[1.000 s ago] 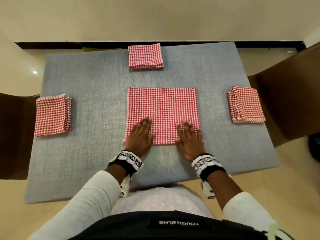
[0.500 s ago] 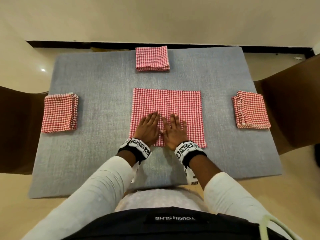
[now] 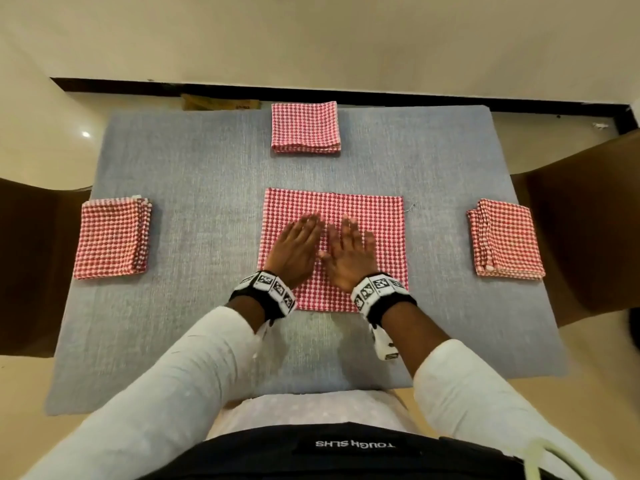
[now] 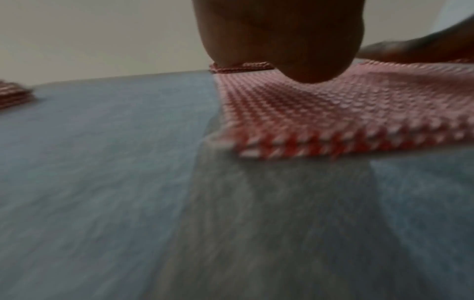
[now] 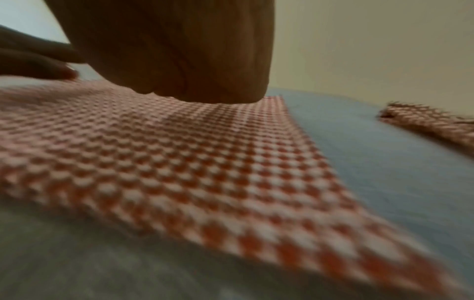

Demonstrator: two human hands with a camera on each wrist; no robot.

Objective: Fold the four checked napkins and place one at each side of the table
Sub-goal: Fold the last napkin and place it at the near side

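A red-and-white checked napkin point(image 3: 374, 216), folded once into a broad rectangle, lies flat in the middle of the grey table point(image 3: 194, 174). Both my hands press on it side by side with straight fingers: the left hand point(image 3: 298, 247) on its left half, the right hand point(image 3: 349, 254) beside it. Three smaller folded napkins lie at the far edge point(image 3: 304, 128), the left edge point(image 3: 110, 237) and the right edge point(image 3: 505, 240). The left wrist view shows my palm point(image 4: 282, 40) on the napkin's doubled edge point(image 4: 346, 140); the right wrist view shows my right palm point(image 5: 174, 50) on the cloth point(image 5: 179, 162).
Dark brown chairs stand at the left point(image 3: 31, 265) and right point(image 3: 588, 230) sides of the table. A cream wall with a black skirting point(image 3: 381, 95) runs behind the far edge. The strip of table in front of me point(image 3: 311, 355) is bare grey cloth.
My hands slid from the napkin's near corners inward and forward, and now lie together over its middle. The napkin and the three folded ones stayed in place.
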